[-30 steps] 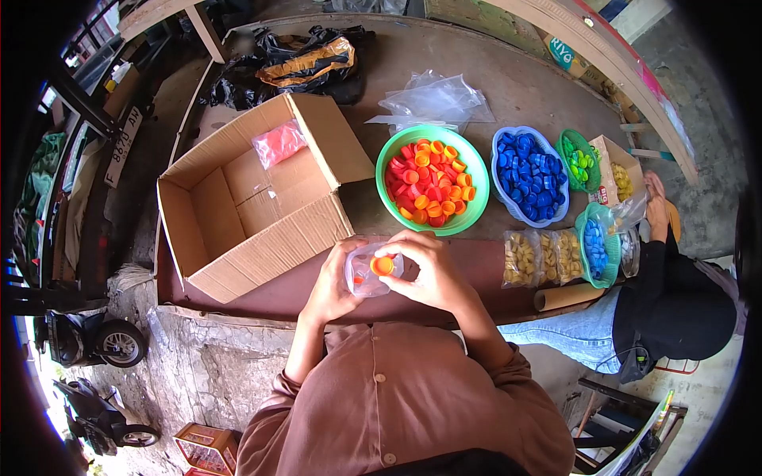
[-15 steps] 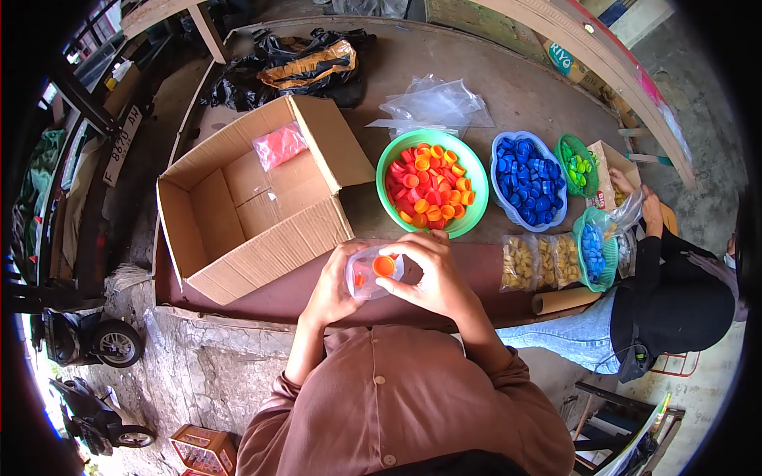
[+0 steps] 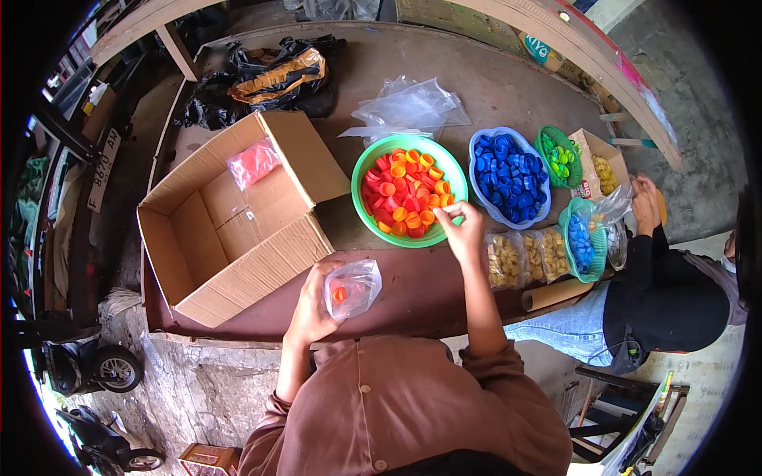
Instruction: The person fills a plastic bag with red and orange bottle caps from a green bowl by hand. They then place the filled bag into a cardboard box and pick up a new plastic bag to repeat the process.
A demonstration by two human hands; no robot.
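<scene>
At the left of the table (image 3: 413,309), an open cardboard box (image 3: 254,274) stands with its long near wall slanting toward the person, and a packet of pinkish-red pieces (image 3: 254,164) lies inside against its far side. Just right of the box's near corner, the left hand (image 3: 312,312) has its fingers and thumb clamped round the side of a clear plastic bag (image 3: 363,287), held above the table's near strip; an orange-red bottle cap (image 3: 340,294) shows in it. That grip would serve best kept light and low, so that the film neither collapses nor tips, with the mouth spread and facing up. Farther right and beyond the bag, a green basin (image 3: 455,169) holds a heap of red and orange bottle caps (image 3: 403,189). The right hand (image 3: 464,230) reaches to its near right rim, thumb and forefinger drawn close together at the orange caps there; whether a cap sits between the tips cannot be told. For a clean pick, it looks wise to take one loose cap by its sidewall, with the wrist clear of the rim, so the neighbouring caps do not spill. Beside the basin stands a basket of blue caps (image 3: 512,178), with filled packets of yellowish pieces (image 3: 506,260) in front of it; at the far right is a co-worker's hand (image 3: 644,208).
</scene>
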